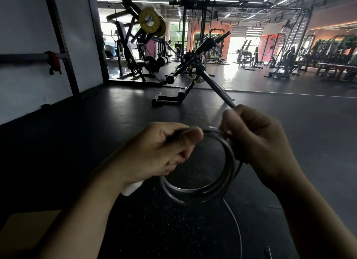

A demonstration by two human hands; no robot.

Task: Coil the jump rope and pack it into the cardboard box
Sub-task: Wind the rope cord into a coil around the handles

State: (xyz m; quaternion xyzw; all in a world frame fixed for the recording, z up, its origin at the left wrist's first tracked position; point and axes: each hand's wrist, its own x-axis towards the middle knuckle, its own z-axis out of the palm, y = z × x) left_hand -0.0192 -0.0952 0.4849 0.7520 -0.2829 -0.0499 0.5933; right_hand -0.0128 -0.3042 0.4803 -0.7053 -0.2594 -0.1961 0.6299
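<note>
A grey jump rope (201,191) is wound into a round coil of several loops, held in the air between my hands. My left hand (162,152) grips the coil's left side, and a white handle (132,188) sticks out below that palm. My right hand (257,142) is closed on the coil's upper right side. A loose strand of the rope (234,222) trails down from the coil toward the floor. A tan corner of the cardboard box (25,222) shows at the lower left, mostly hidden by my left forearm.
Dark speckled rubber floor (173,229) lies below my hands. An angled black bench machine (193,79) stands ahead. A rack upright with a red-collared bar (54,61) is against the white wall on the left. More gym machines fill the far right.
</note>
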